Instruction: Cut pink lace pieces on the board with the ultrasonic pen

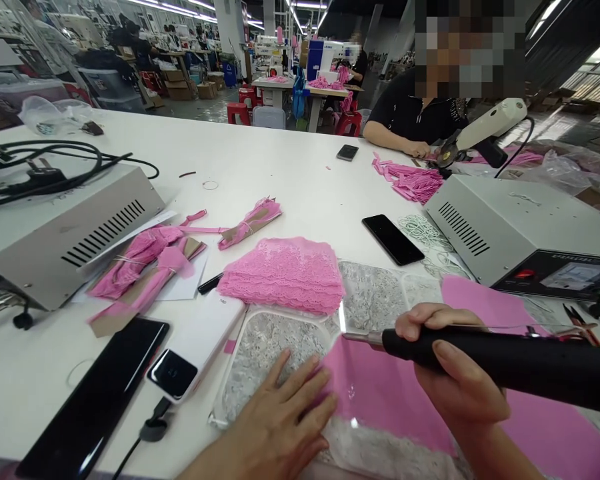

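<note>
My left hand (pixel 283 420) lies flat with its fingers spread, its fingertips at the left edge of a smooth pink fabric piece (pixel 380 393). The fabric rests on a grey stone-patterned mat (pixel 275 340) under a clear plastic cover. My right hand (pixel 455 367) is wrapped round a thick black hand-held tool (pixel 525 360) with a slim metal tip. That tip points left at the fabric's upper left corner; whether it touches, I cannot tell. Just beyond lies a stack of pink lace pieces (pixel 285 273). More pink fabric (pixel 490 307) extends under the tool to the right.
Grey machine boxes stand left (pixel 75 227) and right (pixel 525 227). A black tablet (pixel 95 400), a white box with a small screen (pixel 205 340), a phone (pixel 393 239) and tied pink bundles (pixel 145 260) lie around. Across the table a person (pixel 415 113) works beside pink straps (pixel 413 180).
</note>
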A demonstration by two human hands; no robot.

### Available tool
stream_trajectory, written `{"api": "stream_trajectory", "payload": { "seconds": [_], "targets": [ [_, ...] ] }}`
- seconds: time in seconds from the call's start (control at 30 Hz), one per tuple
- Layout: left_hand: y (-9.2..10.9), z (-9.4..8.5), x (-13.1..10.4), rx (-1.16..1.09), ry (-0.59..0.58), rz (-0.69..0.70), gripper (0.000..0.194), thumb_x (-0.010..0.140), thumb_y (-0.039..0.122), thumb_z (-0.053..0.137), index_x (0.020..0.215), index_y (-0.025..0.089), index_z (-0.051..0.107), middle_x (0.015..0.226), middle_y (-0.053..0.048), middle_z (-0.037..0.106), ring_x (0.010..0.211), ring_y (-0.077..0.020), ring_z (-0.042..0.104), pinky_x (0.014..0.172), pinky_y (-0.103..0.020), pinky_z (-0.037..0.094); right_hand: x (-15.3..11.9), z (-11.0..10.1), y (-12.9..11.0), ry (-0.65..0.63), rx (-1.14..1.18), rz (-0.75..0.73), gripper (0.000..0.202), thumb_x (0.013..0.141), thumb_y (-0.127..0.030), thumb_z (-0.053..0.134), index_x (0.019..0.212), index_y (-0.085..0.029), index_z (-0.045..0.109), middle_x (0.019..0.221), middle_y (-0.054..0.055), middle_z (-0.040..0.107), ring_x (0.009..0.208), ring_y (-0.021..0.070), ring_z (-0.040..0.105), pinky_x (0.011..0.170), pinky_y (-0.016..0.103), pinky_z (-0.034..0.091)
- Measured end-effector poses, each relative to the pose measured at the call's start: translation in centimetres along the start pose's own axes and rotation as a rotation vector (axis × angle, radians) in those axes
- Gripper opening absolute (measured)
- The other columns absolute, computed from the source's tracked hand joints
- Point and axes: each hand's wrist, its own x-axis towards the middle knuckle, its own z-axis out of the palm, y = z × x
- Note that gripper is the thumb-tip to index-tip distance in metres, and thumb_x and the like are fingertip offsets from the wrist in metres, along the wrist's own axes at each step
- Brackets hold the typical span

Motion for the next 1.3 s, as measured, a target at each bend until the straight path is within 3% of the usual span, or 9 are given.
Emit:
{"api": "stream_trajectory", "payload": {
  "seconds": [0.3, 0.5, 0.7, 0.9, 1.3],
  "targets": [
    [0.3, -0.3, -3.2, 0.078, 0.132, -0.016, 0.032, 0.094, 0.019, 0.054, 0.125, 0.017, 0.06, 0.135, -0.006, 0.061, 0.143, -0.0242, 0.034, 0.121, -0.051, 0.016, -0.7, 0.5, -0.7, -0.043, 0.044, 0.049, 0.01, 0.08, -0.025, 0.064, 0.09, -0.021, 0.066, 0.085, 0.003, 0.059, 0.064, 0.0139, 0.054, 0.06, 0.033, 0.051],
    [0.4, -0.4, -3.4, 0.062, 0.14, -0.036, 0.033, 0.092, 0.016, 0.057, 0.124, 0.017, 0.061, 0.135, -0.006, 0.06, 0.144, -0.0242, 0.032, 0.121, -0.05, 0.019, -1.1, 0.6, -0.5, -0.071, 0.051, 0.058, 0.012, 0.081, -0.024, 0.063, 0.092, -0.02, 0.066, 0.086, 0.004, 0.06, 0.065, 0.0146, 0.054, 0.061, 0.035, 0.051],
    [0.5, 0.5, -3.8, 0.049, 0.15, -0.056, 0.034, 0.094, 0.017, 0.051, 0.128, 0.019, 0.059, 0.141, -0.005, 0.056, 0.145, -0.0251, 0.03, 0.12, -0.053, 0.02, -1.1, 0.7, -0.6, -0.092, 0.039, 0.062, 0.009, 0.082, -0.023, 0.064, 0.089, -0.02, 0.065, 0.086, 0.003, 0.061, 0.066, 0.0143, 0.056, 0.063, 0.034, 0.052],
    [0.6, 0.9, -4.0, 0.022, 0.142, -0.063, 0.039, 0.091, 0.019, 0.058, 0.13, 0.018, 0.056, 0.142, -0.007, 0.054, 0.145, -0.0263, 0.03, 0.119, -0.054, 0.022, -1.2, 0.7, -0.7, -0.089, 0.047, 0.072, 0.01, 0.081, -0.023, 0.064, 0.091, -0.021, 0.065, 0.087, 0.003, 0.061, 0.065, 0.0139, 0.056, 0.063, 0.034, 0.052],
    [1.0, -1.7, -3.3, 0.011, 0.038, -0.088, 0.039, 0.092, 0.014, 0.056, 0.131, 0.018, 0.056, 0.137, -0.006, 0.059, 0.14, -0.0249, 0.039, 0.118, -0.05, 0.028, -1.7, 2.1, -1.5, -0.184, 0.052, 0.078, 0.008, 0.084, -0.026, 0.065, 0.091, -0.021, 0.064, 0.085, 0.002, 0.061, 0.065, 0.0132, 0.057, 0.062, 0.032, 0.054]
  ]
}}
